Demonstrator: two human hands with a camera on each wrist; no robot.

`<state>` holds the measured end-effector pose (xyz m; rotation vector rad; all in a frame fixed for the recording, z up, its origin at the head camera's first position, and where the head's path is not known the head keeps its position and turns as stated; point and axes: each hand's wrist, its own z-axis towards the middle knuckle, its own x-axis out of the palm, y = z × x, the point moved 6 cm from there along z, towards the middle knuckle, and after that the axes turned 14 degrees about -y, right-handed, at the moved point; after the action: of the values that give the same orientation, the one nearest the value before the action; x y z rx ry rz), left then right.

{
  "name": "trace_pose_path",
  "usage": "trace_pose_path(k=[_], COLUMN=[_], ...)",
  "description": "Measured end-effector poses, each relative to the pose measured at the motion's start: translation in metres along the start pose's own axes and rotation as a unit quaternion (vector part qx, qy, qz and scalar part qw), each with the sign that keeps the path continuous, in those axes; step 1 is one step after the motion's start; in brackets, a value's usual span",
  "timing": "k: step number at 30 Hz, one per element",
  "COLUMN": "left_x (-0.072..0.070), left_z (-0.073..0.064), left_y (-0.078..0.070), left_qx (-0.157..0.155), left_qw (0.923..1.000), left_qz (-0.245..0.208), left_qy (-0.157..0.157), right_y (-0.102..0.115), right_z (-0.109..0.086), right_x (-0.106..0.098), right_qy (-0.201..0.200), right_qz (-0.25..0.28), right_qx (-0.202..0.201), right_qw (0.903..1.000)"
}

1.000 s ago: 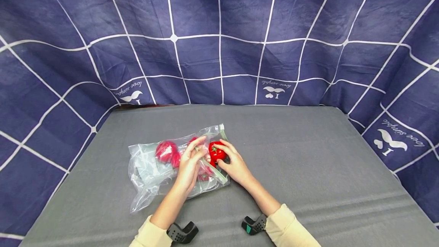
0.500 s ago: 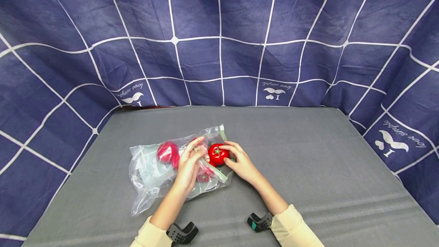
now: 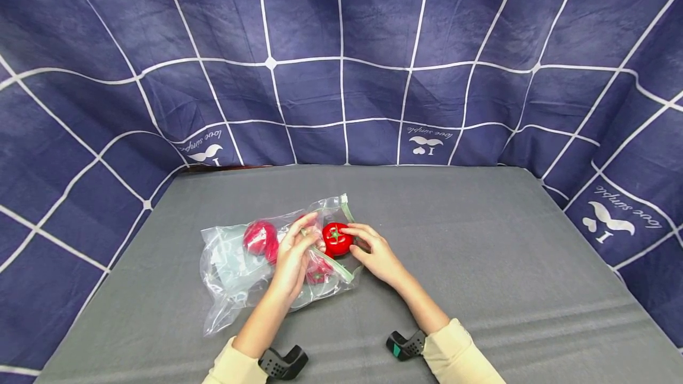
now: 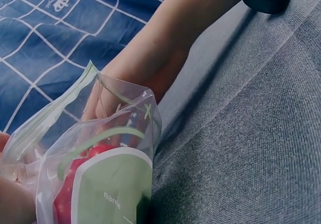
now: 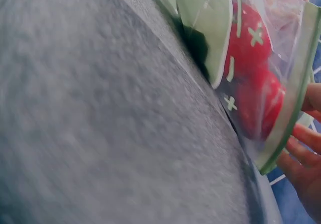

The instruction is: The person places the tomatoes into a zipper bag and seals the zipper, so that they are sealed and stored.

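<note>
A clear zip bag point(image 3: 235, 262) with a green seal lies on the table, its mouth facing right. Inside show several red tomatoes, one of them point(image 3: 259, 237) toward the closed end. My left hand point(image 3: 290, 256) pinches the upper layer of plastic near the mouth and holds it up. Just inside the mouth sits a bright red tomato point(image 3: 336, 239) with a green star-shaped top. My right hand point(image 3: 376, 256) has its fingertips at that tomato's right side, fingers loosely bent. In the right wrist view, the right fingers point(image 5: 303, 151) reach in past the green seal strip point(image 5: 296, 103).
The grey cloth-covered table point(image 3: 480, 242) extends around the bag. A dark blue curtain point(image 3: 384, 93) with white grid lines hangs behind and at both sides. Black straps point(image 3: 283, 363) sit at both wrists.
My right hand has drawn back slightly to the right and its fingers have loosened from round the bright tomato, which now shows more fully. The left hand keeps its hold on the bag.
</note>
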<state>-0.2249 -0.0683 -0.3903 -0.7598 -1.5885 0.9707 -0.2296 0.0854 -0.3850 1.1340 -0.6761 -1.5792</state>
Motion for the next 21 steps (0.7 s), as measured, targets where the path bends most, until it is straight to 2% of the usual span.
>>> trace_pose_path(k=[6, 11, 15, 17, 21], left_x=[-0.001, -0.002, -0.001, -0.001, 0.002], left_z=[0.001, 0.002, 0.001, 0.0, -0.003], left_y=[0.0, -0.002, -0.004, -0.006, -0.01], left_qx=[0.002, 0.011, 0.031, 0.044, 0.056], left_qw=[1.0, 0.9994, 0.9959, 0.9916, 0.9812], left_qz=[0.005, 0.025, 0.077, 0.116, 0.182], left_qy=[0.005, 0.021, 0.036, 0.036, 0.029], right_y=[0.005, 0.002, -0.013, -0.023, -0.028], right_z=[0.003, 0.008, 0.012, 0.013, 0.013], right_x=[-0.012, -0.026, -0.039, -0.045, -0.059], right_qy=[-0.002, -0.031, -0.061, -0.074, -0.094], right_qz=[-0.022, -0.01, 0.0, -0.002, -0.008], right_qx=[-0.005, -0.01, -0.01, -0.006, 0.004], right_qw=[0.9997, 0.9994, 0.9981, 0.9972, 0.9955])
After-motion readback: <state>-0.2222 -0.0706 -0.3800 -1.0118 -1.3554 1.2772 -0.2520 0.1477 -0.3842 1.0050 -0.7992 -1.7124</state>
